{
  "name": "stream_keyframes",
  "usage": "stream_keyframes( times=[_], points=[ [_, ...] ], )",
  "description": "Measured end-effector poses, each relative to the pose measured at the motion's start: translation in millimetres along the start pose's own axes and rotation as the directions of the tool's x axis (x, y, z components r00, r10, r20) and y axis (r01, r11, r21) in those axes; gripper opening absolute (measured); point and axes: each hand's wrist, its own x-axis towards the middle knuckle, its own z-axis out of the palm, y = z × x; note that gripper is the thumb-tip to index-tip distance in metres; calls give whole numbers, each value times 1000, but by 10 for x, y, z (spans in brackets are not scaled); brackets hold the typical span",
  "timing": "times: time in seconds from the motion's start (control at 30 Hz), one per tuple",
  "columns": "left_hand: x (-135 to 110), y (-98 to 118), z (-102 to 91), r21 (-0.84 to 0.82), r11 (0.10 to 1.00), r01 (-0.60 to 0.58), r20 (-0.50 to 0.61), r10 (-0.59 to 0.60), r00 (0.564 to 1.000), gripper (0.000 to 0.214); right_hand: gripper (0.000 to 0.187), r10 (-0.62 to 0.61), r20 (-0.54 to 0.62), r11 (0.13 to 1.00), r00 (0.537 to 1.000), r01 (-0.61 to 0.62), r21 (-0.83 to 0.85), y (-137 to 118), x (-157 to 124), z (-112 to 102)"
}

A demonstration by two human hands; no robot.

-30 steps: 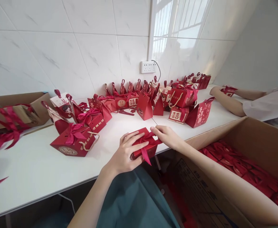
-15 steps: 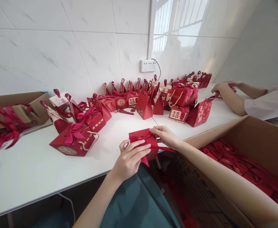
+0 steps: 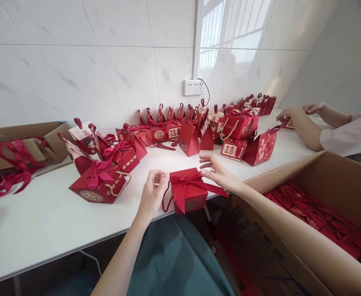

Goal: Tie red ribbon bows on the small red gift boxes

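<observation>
A red gift box (image 3: 191, 201) with a bow of red ribbon (image 3: 185, 183) on top sits at the table's front edge. A dark red cord handle (image 3: 164, 204) loops from its left side. My left hand (image 3: 154, 189) is at the box's upper left corner, its fingers curled in and the thumb close to the cord; what lies between them is hidden. Just right of the bow, my right hand (image 3: 219, 174) hovers with its fingers apart and holds nothing. A long ribbon tail stretches right beneath it.
Red gift boxes (image 3: 94, 183) stand left and along the wall. A cardboard box (image 3: 310, 168) of red packages is at right, another carton (image 3: 53, 142) with ribbons (image 3: 22, 164) at left. A co-worker's hands (image 3: 291, 117) handle a small box at far right.
Both hands have come off the bow. The left moved left to the box's corner, and the right opened and rose slightly. The bow and the cord handle now show.
</observation>
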Motion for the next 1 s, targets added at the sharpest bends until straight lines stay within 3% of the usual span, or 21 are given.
stream_keyframes(
  times=[0.07, 0.13, 0.23, 0.33, 0.37, 0.43, 0.53, 0.6, 0.67, 0.73, 0.77, 0.87, 0.93, 1.0],
  points=[
    [27, 27, 20, 77, 997, 17, 87, -24, 996, 29, 83, -104, 173, 989, 979, 121, -89, -47, -70, -20],
    [6, 62, 45, 97, 995, 0, 128, -13, 992, 29, 98, -130, 297, 957, 946, 198, -211, -90, -136, -3],
    [-91, 118, 83, 66, 996, -64, 125, 55, 991, 27, 101, -178, 306, 891, 935, 285, -353, -126, -197, 61],
    [-242, 177, 126, 75, 954, -290, 38, 288, 957, 22, 100, -300, 255, 824, 919, 385, -417, -139, -224, 104],
    [-296, 197, 143, 104, 907, -408, 10, 410, 912, 19, 100, -355, 242, 789, 903, 429, -440, -146, -234, 107],
    [-395, 237, 177, 196, 758, -622, -9, 636, 772, 14, 98, -466, 220, 706, 857, 510, -491, -172, -263, 100],
    [-495, 301, 215, 318, 558, -767, 7, 807, 590, 13, 93, -585, 183, 598, 790, 573, -560, -241, -331, 72],
    [-528, 346, 224, 355, 490, -796, 6, 851, 526, 13, 90, -631, 164, 551, 758, 587, -593, -291, -383, 50],
    [-545, 390, 225, 343, 469, -814, -10, 868, 496, 13, 88, -653, 153, 522, 741, 587, -619, -331, -434, 28],
    [-550, 424, 227, 271, 513, -815, -51, 853, 520, 13, 85, -652, 150, 511, 744, 577, -637, -355, -486, -1],
    [-547, 435, 231, 212, 568, -795, -79, 821, 566, 14, 85, -645, 151, 508, 749, 568, -648, -362, -517, -23],
    [-500, 425, 264, 11, 809, -588, -87, 586, 806, 22, 82, -599, 168, 486, 783, 522, -700, -385, -642, -144],
    [-433, 375, 314, -44, 929, -368, 16, 369, 929, 27, 80, -563, 164, 460, 810, 472, -752, -413, -767, -291],
    [-345, 290, 397, 18, 973, -232, 174, 225, 959, 28, 78, -535, 112, 431, 837, 384, -817, -448, -924, -497]
  ],
)
